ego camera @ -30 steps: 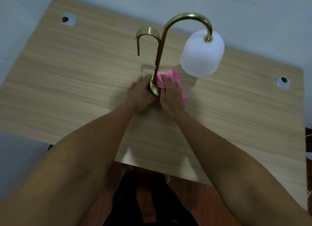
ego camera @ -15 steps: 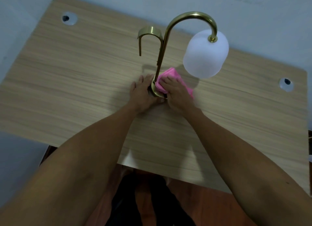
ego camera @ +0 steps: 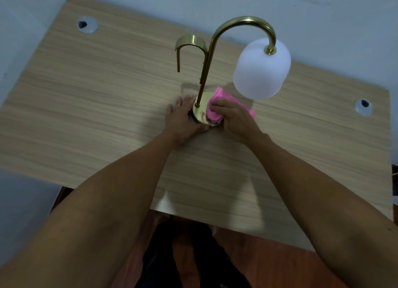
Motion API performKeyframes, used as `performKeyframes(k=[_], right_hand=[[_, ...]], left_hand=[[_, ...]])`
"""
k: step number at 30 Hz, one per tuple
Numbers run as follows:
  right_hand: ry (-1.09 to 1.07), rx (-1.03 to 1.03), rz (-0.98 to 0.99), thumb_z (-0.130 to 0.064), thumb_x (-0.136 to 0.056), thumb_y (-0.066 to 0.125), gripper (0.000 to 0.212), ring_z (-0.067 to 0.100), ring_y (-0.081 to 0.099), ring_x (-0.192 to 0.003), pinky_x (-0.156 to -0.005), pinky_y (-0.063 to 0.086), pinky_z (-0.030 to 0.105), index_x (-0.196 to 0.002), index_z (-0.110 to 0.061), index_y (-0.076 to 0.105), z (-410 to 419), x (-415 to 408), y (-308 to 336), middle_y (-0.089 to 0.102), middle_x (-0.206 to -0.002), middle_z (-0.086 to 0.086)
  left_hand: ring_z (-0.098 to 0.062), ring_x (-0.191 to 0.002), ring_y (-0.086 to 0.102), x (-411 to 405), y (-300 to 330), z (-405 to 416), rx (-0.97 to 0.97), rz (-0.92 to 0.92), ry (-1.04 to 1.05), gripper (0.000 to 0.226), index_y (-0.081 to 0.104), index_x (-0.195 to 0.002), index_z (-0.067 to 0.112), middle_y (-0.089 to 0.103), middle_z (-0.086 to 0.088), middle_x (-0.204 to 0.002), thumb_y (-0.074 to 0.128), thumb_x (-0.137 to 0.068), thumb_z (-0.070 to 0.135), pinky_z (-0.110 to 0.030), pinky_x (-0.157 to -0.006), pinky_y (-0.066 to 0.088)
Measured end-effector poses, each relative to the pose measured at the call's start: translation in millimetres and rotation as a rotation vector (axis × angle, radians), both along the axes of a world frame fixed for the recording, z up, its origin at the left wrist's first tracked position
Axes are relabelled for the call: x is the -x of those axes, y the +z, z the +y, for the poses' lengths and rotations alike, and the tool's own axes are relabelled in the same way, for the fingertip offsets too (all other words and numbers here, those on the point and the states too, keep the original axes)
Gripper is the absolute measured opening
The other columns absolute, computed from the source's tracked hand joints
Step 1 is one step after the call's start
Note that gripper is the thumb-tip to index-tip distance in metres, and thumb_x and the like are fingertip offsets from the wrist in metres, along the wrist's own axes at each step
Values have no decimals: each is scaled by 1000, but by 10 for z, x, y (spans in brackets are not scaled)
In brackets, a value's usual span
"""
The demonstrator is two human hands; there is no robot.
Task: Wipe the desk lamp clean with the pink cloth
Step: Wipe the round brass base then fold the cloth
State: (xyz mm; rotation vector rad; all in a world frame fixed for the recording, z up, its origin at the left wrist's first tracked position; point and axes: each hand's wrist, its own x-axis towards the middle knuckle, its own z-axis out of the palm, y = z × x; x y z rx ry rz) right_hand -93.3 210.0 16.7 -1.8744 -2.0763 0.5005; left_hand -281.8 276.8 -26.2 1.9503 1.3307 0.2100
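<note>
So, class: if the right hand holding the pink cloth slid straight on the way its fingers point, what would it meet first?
Probably the thin brass lamp stem, rising from the round brass base. The right hand points left across that base, pink cloth leading; the left hand lies just beyond. Depth is uncertain.

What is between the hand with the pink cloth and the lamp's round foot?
Nothing visible. The right hand already presses the pink cloth onto the brass base, right of the stem. The left hand rests against the base's other side, clear of the cloth.

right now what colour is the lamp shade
Frosted white, translucent-looking; the lamp shade shows clearly in the head view, hanging from the brass arm.
</note>
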Motion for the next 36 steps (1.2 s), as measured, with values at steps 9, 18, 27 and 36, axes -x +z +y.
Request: performKeyframes(k=[9,18,27,36], right_hand=[[95,88,-51,0,-100,58,33,33,55,-136,-117,40,45,-131,-5,68,16,63,148,61,-144,17],[58,128,-35,-5,-103,52,37,34,50,-140,-116,41,53,-137,-11,65,53,244,159,56,-150,12],[50,126,-52,1,-101,52,36,35,52,-138,-120,36,47,-134,-6,67,-43,155,178,58,-147,16],[71,168,-51,1,-101,56,35,35,53,-138,-119,31,41,-134,-4,66,-133,176,203,57,-148,17]], left_hand=[[-25,-158,3,1,-21,36,-8,52,-25,110,18,-161,22,16,-4,-170,77,-75,59,-47,-126,-1],[-31,-157,3,69,35,102,48,21,-76,81,20,-161,22,15,-7,-169,63,-94,30,-47,-124,-2],[-24,-155,21,5,157,185,-23,18,-7,48,43,-152,31,46,-2,-157,46,-105,30,-45,-123,19],[-28,-149,35,-5,181,250,-46,168,-30,50,41,-152,38,40,-13,-159,51,-102,38,-45,-117,26]])
